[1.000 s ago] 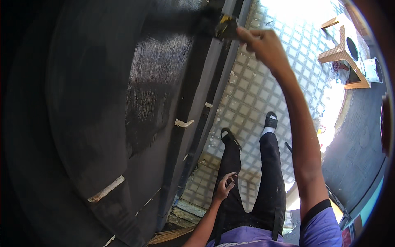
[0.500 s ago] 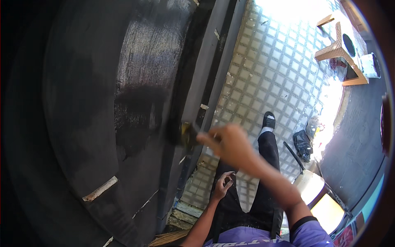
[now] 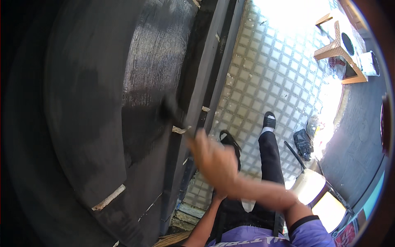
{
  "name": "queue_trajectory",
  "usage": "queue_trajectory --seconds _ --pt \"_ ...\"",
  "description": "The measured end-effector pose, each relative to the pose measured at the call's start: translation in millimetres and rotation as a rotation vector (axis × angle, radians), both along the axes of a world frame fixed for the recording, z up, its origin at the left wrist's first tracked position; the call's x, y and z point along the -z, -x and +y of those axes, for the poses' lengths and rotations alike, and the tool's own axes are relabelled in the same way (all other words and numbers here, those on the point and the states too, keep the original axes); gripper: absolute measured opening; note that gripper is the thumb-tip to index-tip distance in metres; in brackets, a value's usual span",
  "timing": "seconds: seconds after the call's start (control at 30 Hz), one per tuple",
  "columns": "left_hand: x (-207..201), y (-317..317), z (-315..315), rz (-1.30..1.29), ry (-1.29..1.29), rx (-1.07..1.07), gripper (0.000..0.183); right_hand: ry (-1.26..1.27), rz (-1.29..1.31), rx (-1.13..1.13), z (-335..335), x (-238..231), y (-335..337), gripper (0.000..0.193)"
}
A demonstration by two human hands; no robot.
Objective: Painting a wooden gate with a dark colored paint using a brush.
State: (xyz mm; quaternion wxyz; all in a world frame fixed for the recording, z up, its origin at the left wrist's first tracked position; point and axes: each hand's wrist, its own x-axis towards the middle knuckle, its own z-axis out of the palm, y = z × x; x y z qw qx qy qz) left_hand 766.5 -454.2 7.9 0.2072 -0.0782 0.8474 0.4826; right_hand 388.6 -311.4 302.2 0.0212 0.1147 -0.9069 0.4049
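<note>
Right hand (image 3: 214,158) closed around the handle of a paintbrush (image 3: 175,117); the hand is motion-blurred, so I can't make out single fingers, only that the grip is shut on the handle.

Brush lies up and to my left from the hand. Long axis runs on a diagonal, handle low by my knuckles, dark bristle end high and left, touching the black panel (image 3: 123,103) close to its right edge. Bristles sit on the boundary between the glossy wet-looking band and the duller patch below it.

Panel stands upright in front of me, its right edge meeting a dark vertical frame (image 3: 205,86). A few pale bare chips show on that frame just beside the brush, and one pale strip (image 3: 109,197) shows near the panel's lower edge.

Left hand (image 3: 218,195) is low, near my lap, mostly hidden behind my right forearm; can't tell whether it is open or holding anything. Right hand is by far the nearer to the panel.

I am standing on the tiled floor (image 3: 267,78), to the right of the frame. White bucket (image 3: 310,187) by my right side, wooden stool (image 3: 337,47) well apart at the floor's far right corner.
</note>
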Motion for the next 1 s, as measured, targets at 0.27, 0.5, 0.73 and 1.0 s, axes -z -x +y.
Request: queue_trajectory --seconds 0.27,0.5,0.73,1.0 --pt "-79.1 102.1 72.1 -0.136 -0.193 -0.012 0.037 -0.078 0.062 -0.079 71.0 71.7 4.3 0.03" --pt "-90.2 117.1 76.4 -0.293 -0.346 -0.102 0.044 0.054 -0.233 0.142 103.4 37.8 142.8 0.026" --pt "-65.6 96.7 64.0 -0.396 -0.329 0.125 0.038 0.197 -0.322 -0.442 36.4 22.3 -98.8 0.044" --pt "-85.7 108.8 51.6 -0.341 -0.283 0.048 0.026 0.135 -0.022 0.126 97.5 53.8 55.2 0.049"
